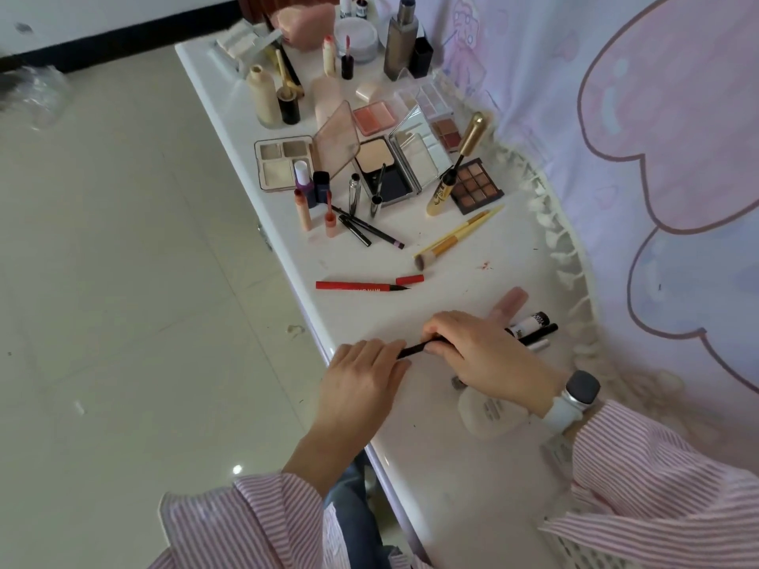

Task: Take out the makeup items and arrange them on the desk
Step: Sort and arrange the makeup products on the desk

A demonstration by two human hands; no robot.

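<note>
Black slim pencil (pixel 419 347) pinched at both ends over the white desk (pixel 447 466), left hand (pixel 363 373) fingers curled on its near tip, right hand (pixel 484 357) hiding its far end, pale bottle (pixel 482 414) half covered by the right wrist, small tubes (pixel 530 324) partly blocked behind the knuckles.

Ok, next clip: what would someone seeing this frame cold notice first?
Both hands meet at the near edge of the white desk, the left hand and right hand each holding an end of a thin black pencil. Beyond them lies an uncapped red eyeliner pen, and further back a crowd of open palettes, including a brown eyeshadow palette by the pink curtain.
</note>
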